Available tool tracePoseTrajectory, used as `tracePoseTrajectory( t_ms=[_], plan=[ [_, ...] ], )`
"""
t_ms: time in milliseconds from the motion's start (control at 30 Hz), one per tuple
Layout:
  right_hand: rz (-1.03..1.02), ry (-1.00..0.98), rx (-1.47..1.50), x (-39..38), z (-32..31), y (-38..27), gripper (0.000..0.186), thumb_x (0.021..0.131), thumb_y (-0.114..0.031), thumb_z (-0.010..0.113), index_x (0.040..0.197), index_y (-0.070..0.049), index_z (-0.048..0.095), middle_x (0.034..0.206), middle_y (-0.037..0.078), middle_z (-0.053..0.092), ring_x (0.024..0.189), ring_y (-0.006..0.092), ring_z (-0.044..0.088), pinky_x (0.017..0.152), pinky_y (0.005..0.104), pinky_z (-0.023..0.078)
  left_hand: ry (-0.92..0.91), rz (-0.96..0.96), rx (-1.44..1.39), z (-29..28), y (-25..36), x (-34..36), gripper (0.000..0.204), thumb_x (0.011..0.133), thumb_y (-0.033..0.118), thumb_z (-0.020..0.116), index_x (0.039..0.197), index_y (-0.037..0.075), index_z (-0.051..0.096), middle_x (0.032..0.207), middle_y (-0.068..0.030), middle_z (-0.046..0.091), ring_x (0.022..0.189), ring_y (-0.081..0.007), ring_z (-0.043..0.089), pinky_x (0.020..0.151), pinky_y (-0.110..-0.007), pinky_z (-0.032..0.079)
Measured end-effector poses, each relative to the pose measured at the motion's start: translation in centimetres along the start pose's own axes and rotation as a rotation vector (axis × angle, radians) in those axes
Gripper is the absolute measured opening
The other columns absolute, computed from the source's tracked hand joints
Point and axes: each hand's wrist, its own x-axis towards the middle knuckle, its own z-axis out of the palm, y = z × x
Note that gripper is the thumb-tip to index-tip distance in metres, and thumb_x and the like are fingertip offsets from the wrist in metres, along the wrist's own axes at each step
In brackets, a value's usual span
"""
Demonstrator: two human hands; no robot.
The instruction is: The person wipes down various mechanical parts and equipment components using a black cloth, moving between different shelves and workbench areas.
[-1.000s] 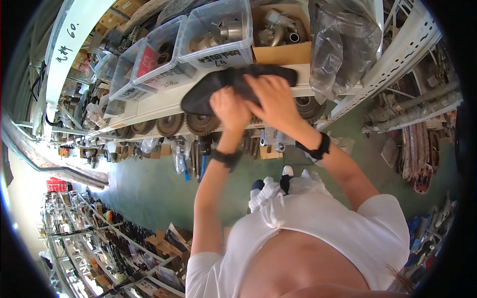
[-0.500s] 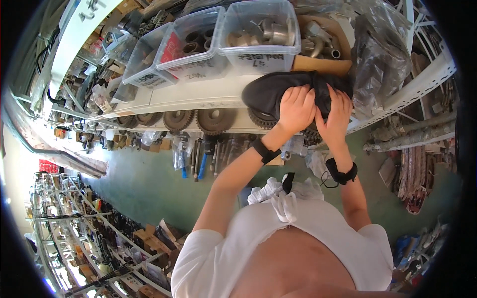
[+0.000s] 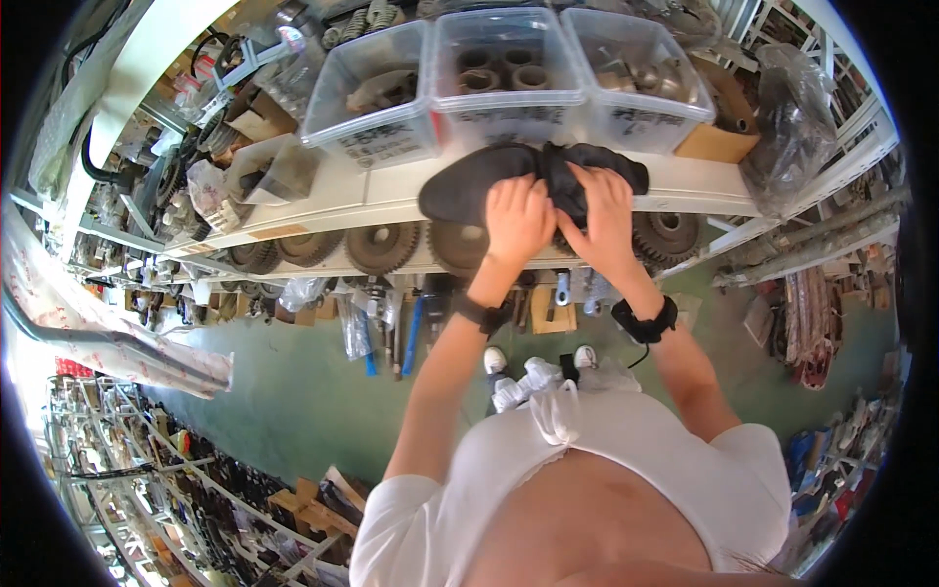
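A black, soft, leather-like bundle (image 3: 479, 184), rounded at its left end and creased in the middle, lies along the front edge of a white shelf (image 3: 381, 191). I cannot make out exactly what it is. My left hand (image 3: 518, 215) presses its curled fingers onto the middle of the bundle. Beside it, my right hand (image 3: 602, 210) grips the creased right part, fingers over the top and thumb toward the left hand. Right behind the bundle stands a clear plastic bin (image 3: 509, 108) with ring-shaped metal parts in it.
Two more clear bins, one left (image 3: 377, 132) and one right (image 3: 650, 122), flank the middle one. A cardboard box (image 3: 719, 147) and a plastic-wrapped bundle (image 3: 792, 127) stand at the right. Large gears (image 3: 381, 248) rest on the shelf below. Wrapped tubing (image 3: 127, 342) juts in from the left.
My hands have moved left along the shelf with the black bundle, from before the right bin and cardboard box to before the middle bin. The view has shifted too.
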Motion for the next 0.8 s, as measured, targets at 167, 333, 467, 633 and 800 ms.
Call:
tracePoseTrajectory(
  t_ms=[167,333,467,633,800],
  plan=[
    [-0.113,-0.160,0.171,3.4,6.1,-6.7,0.060,0.065,-0.020,0.066,0.118,-0.004,0.043,0.108,0.016,0.052,0.101,0.0324,0.048,0.089,0.0409,0.037,0.058,-0.135,0.246,-5.9,-8.1,-2.8,0.021,0.064,0.012,0.056,0.082,0.002,0.052,0.081,-0.0135,0.051,0.079,-0.0326,0.048,0.069,-0.044,0.035],
    [-0.189,0.003,0.247,5.7,13.4,-13.6,0.047,0.067,-0.020,0.064,0.110,-0.005,0.051,0.103,0.013,0.055,0.099,0.0297,0.050,0.090,0.0387,0.037,0.211,-0.289,0.238,-10.2,-13.7,-5.4,0.035,0.077,0.015,0.048,0.103,-0.009,0.045,0.096,-0.0237,0.051,0.088,-0.0405,0.045,0.080,-0.046,0.033],
    [-0.229,-0.019,0.267,5.8,14.5,-14.3,0.043,0.068,-0.018,0.061,0.108,-0.005,0.052,0.102,0.012,0.055,0.099,0.0288,0.049,0.091,0.0377,0.036,0.210,-0.209,0.276,-11.3,-14.7,-6.0,0.031,0.080,0.012,0.046,0.104,-0.007,0.045,0.100,-0.0238,0.050,0.091,-0.0405,0.045,0.082,-0.047,0.032],
    [-0.174,-0.047,0.181,4.3,11.8,-11.6,0.042,0.069,-0.012,0.057,0.109,-0.004,0.051,0.100,0.010,0.055,0.100,0.0259,0.049,0.090,0.0367,0.035,0.167,-0.231,0.246,-9.1,-11.6,-4.7,0.032,0.067,0.005,0.052,0.096,-0.006,0.046,0.095,-0.0223,0.050,0.090,-0.0402,0.044,0.080,-0.048,0.034],
    [-0.054,-0.078,-0.030,1.3,5.8,-6.3,0.053,0.063,-0.011,0.063,0.114,-0.005,0.047,0.106,0.012,0.052,0.104,0.0275,0.047,0.090,0.0390,0.035,0.058,-0.170,0.113,-4.0,-5.7,-2.7,0.038,0.058,0.007,0.052,0.094,-0.003,0.048,0.094,-0.0187,0.050,0.088,-0.0357,0.045,0.077,-0.045,0.035]
  ],
)
